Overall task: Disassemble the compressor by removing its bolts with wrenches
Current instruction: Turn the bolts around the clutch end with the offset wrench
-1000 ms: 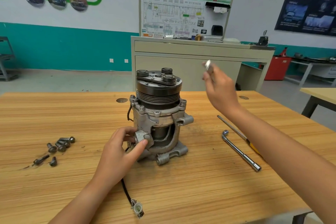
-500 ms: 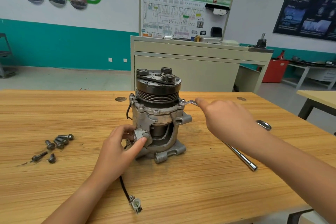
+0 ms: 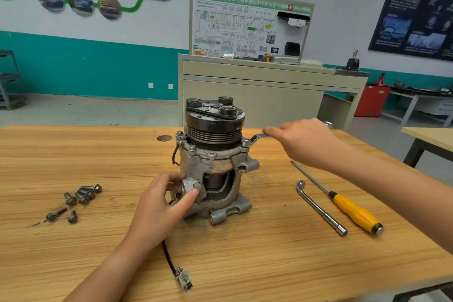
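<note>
While the compressor (image 3: 213,162) stands upright mid-table (image 3: 245,265), left hand (image 3: 159,203) grips its lower lug. Right hand (image 3: 304,142) holds the wrench (image 3: 257,138): head on the right flange bolt (image 3: 245,142), handle running level, rightward from it.

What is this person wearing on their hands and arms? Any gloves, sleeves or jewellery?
Nothing that shows. The left hand and the right hand are both bare, with no gloves and no ring in view. The left forearm and the right forearm are uncovered right to the edge of the picture: no sleeve, watch or wristband appears.
</note>
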`<state>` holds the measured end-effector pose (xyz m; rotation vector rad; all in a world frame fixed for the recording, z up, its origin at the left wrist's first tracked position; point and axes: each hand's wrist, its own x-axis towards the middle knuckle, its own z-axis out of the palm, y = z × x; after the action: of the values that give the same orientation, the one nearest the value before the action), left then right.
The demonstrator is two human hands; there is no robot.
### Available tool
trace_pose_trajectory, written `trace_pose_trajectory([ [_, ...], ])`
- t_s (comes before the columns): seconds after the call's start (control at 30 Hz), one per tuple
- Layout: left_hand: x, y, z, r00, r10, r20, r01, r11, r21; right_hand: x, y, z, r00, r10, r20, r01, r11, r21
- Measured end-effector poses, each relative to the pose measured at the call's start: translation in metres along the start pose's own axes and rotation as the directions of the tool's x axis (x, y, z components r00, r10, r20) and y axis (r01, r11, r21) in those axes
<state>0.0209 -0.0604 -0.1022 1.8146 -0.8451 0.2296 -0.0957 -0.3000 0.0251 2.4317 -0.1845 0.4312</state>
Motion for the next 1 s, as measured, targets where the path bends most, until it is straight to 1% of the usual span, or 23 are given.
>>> trace_pose_trajectory([
  [0.07, 0.001, 0.000, -0.002, 1.000, 0.015, 0.005, -0.015, 1.000, 0.002, 0.017, 0.001, 0.012, 0.990, -0.069, -0.126, 0.071, 0.998, 0.004],
  [0.13, 0.001, 0.000, -0.002, 0.999, 0.025, 0.020, -0.025, 1.000, 0.005, 0.034, -0.006, 0.022, 0.927, -0.073, -0.367, 0.122, 0.986, 0.112],
  [0.17, 0.001, -0.001, -0.003, 0.999, 0.026, 0.023, -0.026, 1.000, 0.005, 0.043, -0.013, 0.025, 0.893, -0.058, -0.446, 0.137, 0.980, 0.146],
  [0.27, 0.002, -0.002, -0.003, 0.999, 0.026, 0.019, -0.026, 1.000, -0.002, 0.050, -0.025, 0.034, 0.859, -0.030, -0.511, 0.159, 0.964, 0.211],
  [0.3, 0.002, -0.002, -0.003, 0.999, 0.027, 0.016, -0.027, 1.000, -0.006, 0.046, -0.025, 0.036, 0.853, 0.008, -0.522, 0.146, 0.956, 0.253],
  [0.33, 0.002, -0.002, -0.003, 1.000, 0.029, 0.012, -0.029, 1.000, -0.008, 0.041, -0.024, 0.035, 0.853, 0.085, -0.515, 0.103, 0.940, 0.325],
  [0.37, 0.002, -0.003, -0.003, 0.999, 0.031, 0.010, -0.031, 1.000, -0.005, 0.033, -0.022, 0.032, 0.850, 0.198, -0.489, 0.037, 0.902, 0.430],
  [0.4, 0.002, -0.003, -0.003, 0.999, 0.033, 0.010, -0.033, 0.999, -0.001, 0.024, -0.020, 0.026, 0.835, 0.329, -0.442, -0.044, 0.839, 0.542],
  [0.43, 0.002, -0.003, -0.003, 0.999, 0.036, 0.010, -0.036, 0.999, 0.004, 0.014, -0.018, 0.020, 0.816, 0.433, -0.383, -0.125, 0.780, 0.613],
  [0.47, 0.002, -0.002, -0.003, 0.999, 0.038, 0.011, -0.038, 0.999, 0.008, 0.006, -0.017, 0.016, 0.812, 0.482, -0.328, -0.199, 0.758, 0.622],
  [0.5, 0.002, -0.002, -0.002, 0.999, 0.038, 0.012, -0.038, 0.999, 0.008, -0.003, -0.016, 0.013, 0.841, 0.471, -0.266, -0.259, 0.782, 0.568],
  [0.53, 0.002, -0.002, -0.002, 0.999, 0.036, 0.011, -0.036, 0.999, 0.005, -0.011, -0.016, 0.013, 0.886, 0.424, -0.188, -0.293, 0.826, 0.482],
  [0.57, 0.002, -0.002, -0.002, 0.999, 0.034, 0.010, -0.034, 0.999, 0.000, -0.018, -0.017, 0.011, 0.919, 0.378, -0.113, -0.306, 0.864, 0.399],
  [0.63, 0.002, -0.002, -0.001, 1.000, 0.024, 0.012, -0.024, 1.000, -0.002, -0.031, -0.021, 0.005, 0.949, 0.316, -0.009, -0.294, 0.892, 0.344],
  [0.73, 0.002, -0.002, 0.000, 1.000, 0.005, 0.010, -0.005, 1.000, 0.000, -0.038, -0.029, -0.004, 0.967, 0.239, 0.087, -0.254, 0.905, 0.342],
  [0.83, 0.002, -0.002, 0.000, 1.000, -0.004, 0.011, 0.004, 1.000, -0.001, -0.035, -0.037, -0.016, 0.961, 0.227, 0.157, -0.266, 0.909, 0.320],
  [0.9, 0.001, -0.003, 0.000, 1.000, -0.004, 0.012, 0.004, 1.000, -0.001, -0.029, -0.042, -0.028, 0.958, 0.212, 0.193, -0.253, 0.940, 0.227],
  [1.0, 0.002, -0.003, 0.000, 1.000, -0.009, 0.013, 0.009, 1.000, 0.004, -0.020, -0.050, -0.053, 0.963, 0.164, 0.213, -0.184, 0.980, 0.077],
])
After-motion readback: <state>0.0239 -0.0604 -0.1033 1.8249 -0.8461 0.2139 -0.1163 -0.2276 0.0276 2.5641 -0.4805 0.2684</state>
